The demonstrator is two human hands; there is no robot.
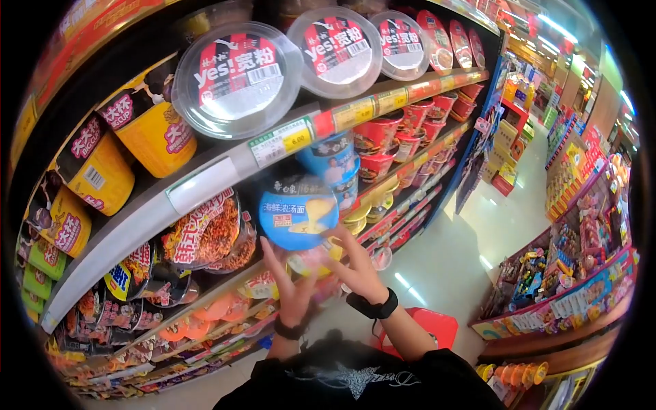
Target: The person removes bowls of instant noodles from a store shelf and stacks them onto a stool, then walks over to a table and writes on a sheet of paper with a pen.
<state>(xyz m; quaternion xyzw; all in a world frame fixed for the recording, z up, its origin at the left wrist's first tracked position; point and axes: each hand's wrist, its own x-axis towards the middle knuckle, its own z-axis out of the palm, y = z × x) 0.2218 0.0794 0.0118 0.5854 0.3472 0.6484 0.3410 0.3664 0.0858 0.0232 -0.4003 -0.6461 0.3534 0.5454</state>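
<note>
Both hands, left hand and right hand, spread their fingers wide beneath the blue noodle bowl at the shelf's front edge; whether fingertips touch it, I cannot tell.

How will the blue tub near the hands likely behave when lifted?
The blue tub is labelled as noodles, so it is probably light for its size. Its round outline suggests it could roll if set on edge. Its flat printed face might be a thin lid, easily dented.
</note>
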